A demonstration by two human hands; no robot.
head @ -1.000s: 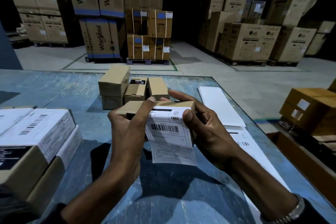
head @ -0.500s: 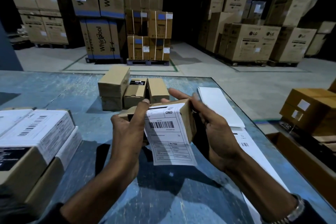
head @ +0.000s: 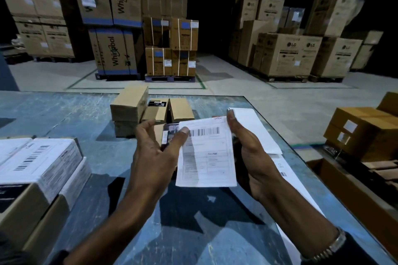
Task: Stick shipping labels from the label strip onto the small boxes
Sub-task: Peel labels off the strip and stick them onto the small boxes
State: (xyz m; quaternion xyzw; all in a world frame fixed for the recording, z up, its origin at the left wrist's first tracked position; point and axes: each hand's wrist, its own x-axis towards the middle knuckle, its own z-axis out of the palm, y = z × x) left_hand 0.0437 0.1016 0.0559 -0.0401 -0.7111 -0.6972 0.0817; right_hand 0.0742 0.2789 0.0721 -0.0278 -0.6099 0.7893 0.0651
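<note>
A: Item one, the hands?

B: Left hand (head: 155, 157) and right hand (head: 247, 153), raised side by side above the scratched blue surface (head: 75, 114), apart, with the work between them. Left: thumb tip laid on the label's upper left by the barcode, other fingers spread and curved about the box's far left side. Right: fingers upright along the label's right edge, seeming to hold box and label from that side; the grip behind the paper is hidden.

A: Item two, the task's thing?

B: One white printed paper shipping label with barcode (head: 206, 153), between the hands, long axis running from far to near. Its top appears to lie on the small brown cardboard box with a dark printed side (head: 169, 135), which shows only just left of the label; the lower part hangs loose toward the person.

A: The relation the next move turns on?

B: Judged: the loose end lies below and nearer than both hands, so smoothing would run down that long axis. The left thumb is already on the paper, the nearer to do it.

A: Remaining stock?

B: Plain brown cardboard boxes (head: 129, 109) just beyond the hands; white label strip (head: 256, 131) beyond and beside the right hand; labelled boxes (head: 41, 163) well left.
</note>
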